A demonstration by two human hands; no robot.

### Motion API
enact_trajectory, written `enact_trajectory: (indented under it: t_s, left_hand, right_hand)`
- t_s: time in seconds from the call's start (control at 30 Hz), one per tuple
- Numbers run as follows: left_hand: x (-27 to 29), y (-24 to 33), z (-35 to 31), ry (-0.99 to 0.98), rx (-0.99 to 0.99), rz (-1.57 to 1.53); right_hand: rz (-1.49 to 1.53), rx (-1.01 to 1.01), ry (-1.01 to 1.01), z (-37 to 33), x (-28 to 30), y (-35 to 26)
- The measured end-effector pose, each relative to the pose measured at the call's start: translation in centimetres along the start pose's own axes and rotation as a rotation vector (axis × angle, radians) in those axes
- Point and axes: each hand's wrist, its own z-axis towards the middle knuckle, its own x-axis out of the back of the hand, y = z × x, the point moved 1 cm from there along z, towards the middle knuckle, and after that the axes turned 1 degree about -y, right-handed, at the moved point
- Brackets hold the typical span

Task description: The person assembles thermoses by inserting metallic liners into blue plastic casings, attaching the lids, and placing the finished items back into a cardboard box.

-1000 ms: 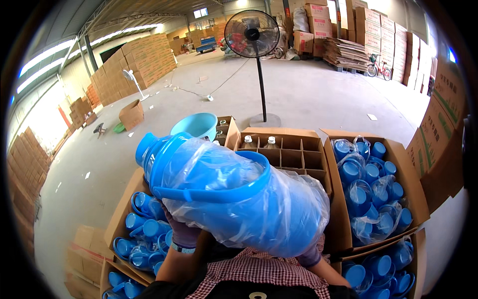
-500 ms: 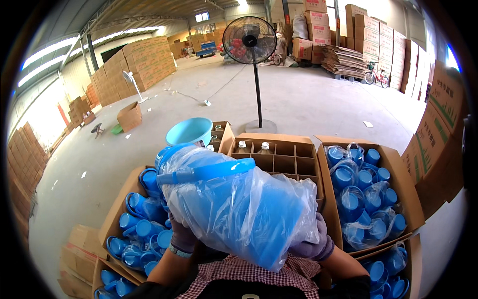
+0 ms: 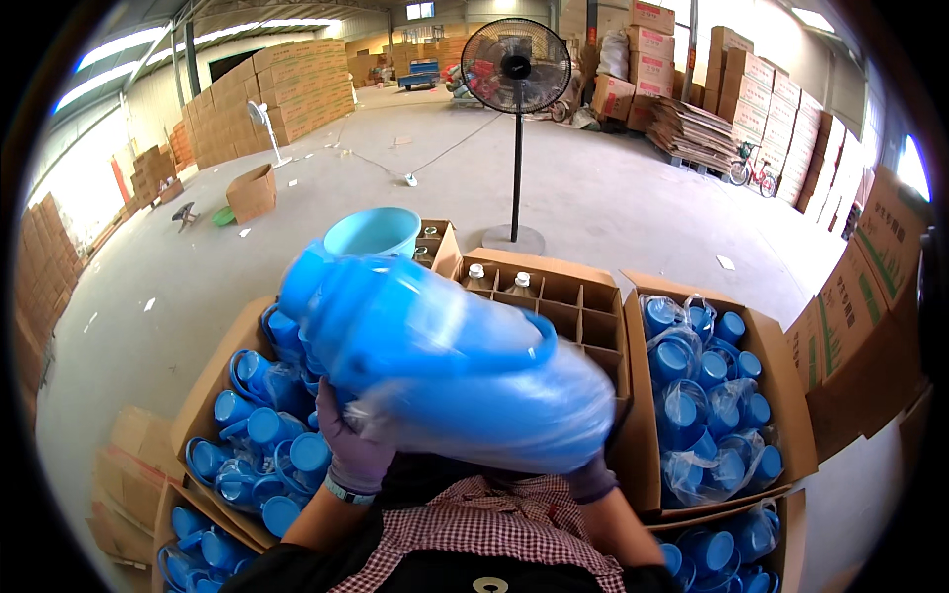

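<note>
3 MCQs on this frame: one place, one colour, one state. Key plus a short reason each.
1. Where is the divided carton?
A. behind the held jug
B. left of the fan
C. on a pallet
2. Colour of the tub beyond the jug?
A. red
B. light blue
C. white
3. State of the big blue jug?
A. standing in a carton
B. lying on the floor
C. held up, tilted, in clear plastic wrap

Key: 1 A, it shows past the jug's upper edge. 2 B, pale blue rim. 3 C, the left hand and right hand support it from below.
</note>
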Motion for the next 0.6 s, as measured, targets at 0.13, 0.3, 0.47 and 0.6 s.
enact_trajectory:
  t_s: [0.13, 0.3, 0.47, 0.6]
  left_hand:
    - [-0.7, 1.1, 1.2, 0.083, 0.002, 0.190]
    - [1.2, 1.1, 2.0, 0.151, 0.207, -0.057]
    - [1.4, -0.7, 1.1, 0.113, 0.185, -0.106]
    - [1.1, -0.7, 1.6, 0.141, 0.071, 0.083]
  right_hand:
    - [0.600, 0.032, -0.118, -0.8, 0.5, 5.6]
    - [-0.324, 0.348, 0.278, -3.5, -3.4, -1.9]
    - [-0.271, 0.341, 0.147, -1.9, -0.8, -2.8]
    - [0.401, -0.153, 0.102, 0.2, 1.2, 3.7]
